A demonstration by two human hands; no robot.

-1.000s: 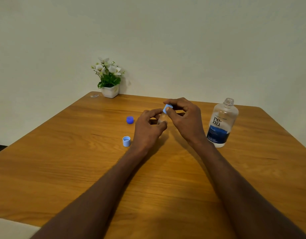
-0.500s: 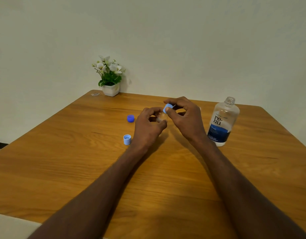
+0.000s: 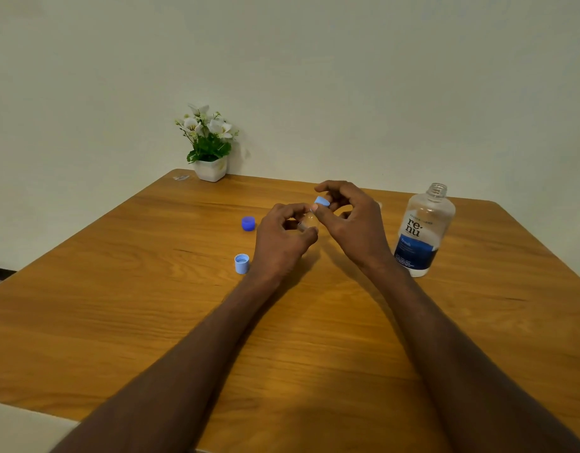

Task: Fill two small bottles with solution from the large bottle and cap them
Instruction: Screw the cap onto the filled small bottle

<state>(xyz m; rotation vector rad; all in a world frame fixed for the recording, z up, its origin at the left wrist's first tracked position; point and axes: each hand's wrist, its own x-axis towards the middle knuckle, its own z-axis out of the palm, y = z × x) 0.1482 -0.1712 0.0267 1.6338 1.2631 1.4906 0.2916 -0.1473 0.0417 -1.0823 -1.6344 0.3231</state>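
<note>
My left hand (image 3: 282, 243) grips a small clear bottle (image 3: 307, 221) above the middle of the wooden table (image 3: 151, 305). My right hand (image 3: 354, 227) pinches a light blue cap (image 3: 322, 201) at the top of that bottle. The large clear bottle (image 3: 424, 230) with a blue label stands uncapped to the right of my right hand. A dark blue cap (image 3: 248, 223) and a light blue cap (image 3: 241, 263) with its open side up lie left of my left hand. A second small bottle (image 3: 378, 205) barely shows behind my right hand.
A white pot with white flowers (image 3: 210, 148) stands at the table's far edge by the wall. A small clear scrap (image 3: 180, 177) lies to its left. A pale cushion corner (image 3: 20, 429) shows at the bottom left.
Both hands stay together on the small bottle and cap. The fingers of my right hand have shifted slightly round the cap.
</note>
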